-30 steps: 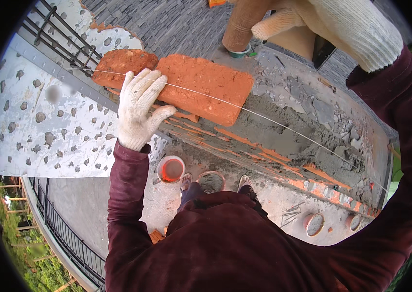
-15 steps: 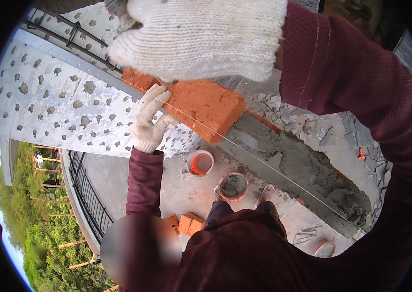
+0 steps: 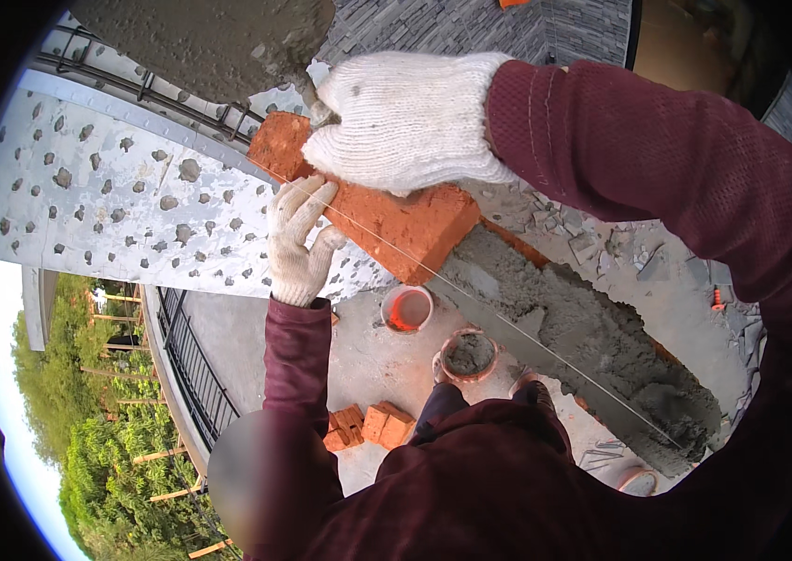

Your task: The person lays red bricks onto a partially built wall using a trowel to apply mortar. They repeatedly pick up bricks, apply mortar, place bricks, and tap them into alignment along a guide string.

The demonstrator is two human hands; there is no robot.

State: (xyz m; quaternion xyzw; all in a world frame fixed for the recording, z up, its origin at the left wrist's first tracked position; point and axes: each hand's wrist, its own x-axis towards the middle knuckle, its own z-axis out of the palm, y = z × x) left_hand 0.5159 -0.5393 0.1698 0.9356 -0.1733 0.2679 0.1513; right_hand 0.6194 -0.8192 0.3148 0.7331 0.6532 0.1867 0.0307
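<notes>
My right hand (image 3: 321, 122), in a white knit glove, is closed on what looks like a mortar-caked trowel (image 3: 204, 42), its broad grey blade reaching to the upper left; most of its grip is hidden. It hangs over an orange brick (image 3: 410, 238) and a smaller brick piece (image 3: 274, 140) beside it. My left hand (image 3: 298, 238), also gloved, rests its fingertips on the front edge of the bricks, thumb spread. A white string (image 3: 527, 332) crosses the bricks and runs along a strip of wet mortar (image 3: 592, 346) on the wall top to the lower right.
Below are a bucket with reddish rim and water (image 3: 407, 307), a bucket of mortar (image 3: 469, 355), spare bricks (image 3: 387, 425) and my feet. Black rebar (image 3: 144, 89) lies beside a pocked white surface (image 3: 87, 196). A railing (image 3: 195, 355) edges the floor. Broken tiles (image 3: 658, 262) lie beyond the mortar.
My right hand has swung left and down over the bricks, bringing the mortar-caked tool into view. My left hand stays on the bricks. The view has shifted, showing more railing and trees.
</notes>
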